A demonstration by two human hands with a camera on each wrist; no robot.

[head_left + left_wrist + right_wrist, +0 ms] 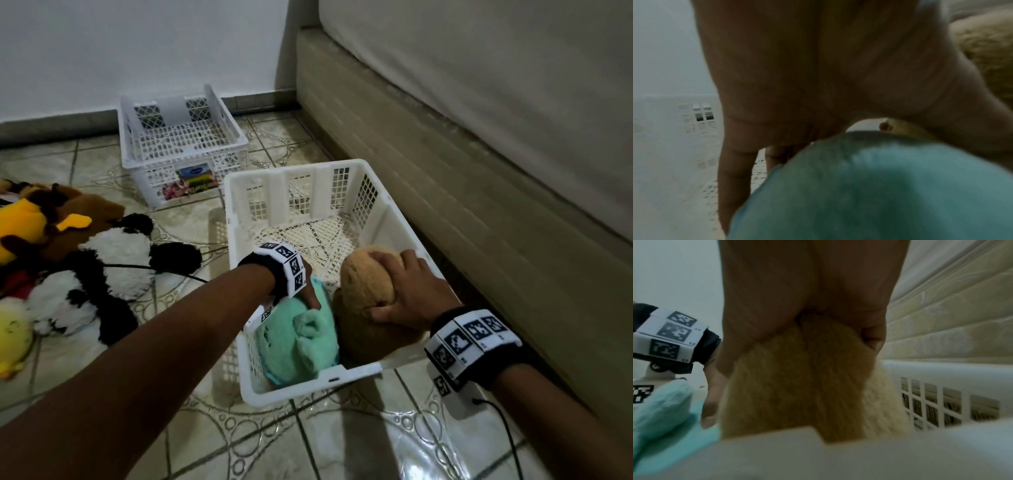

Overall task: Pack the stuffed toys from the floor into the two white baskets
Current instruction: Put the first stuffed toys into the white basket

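Note:
A mint green stuffed toy (pixel 298 346) and a tan stuffed toy (pixel 366 284) sit side by side in the near end of the closer white basket (pixel 291 171). My left hand (pixel 310 294) reaches down inside the basket and holds the green toy (pixel 879 186), thumb over its top and fingers down its far side. My right hand (pixel 411 291) grips the tan toy (pixel 807 386) by its rounded top, with fingers curled into the fur. The second white basket (pixel 239 137) stands further back by the wall.
A pile of stuffed toys lies on the tiled floor at the left: a panda (pixel 113 260), a yellow and brown toy (pixel 20 226), a pale yellow one (pixel 13 335). A mattress (pixel 479 171) runs close along the near basket's right side.

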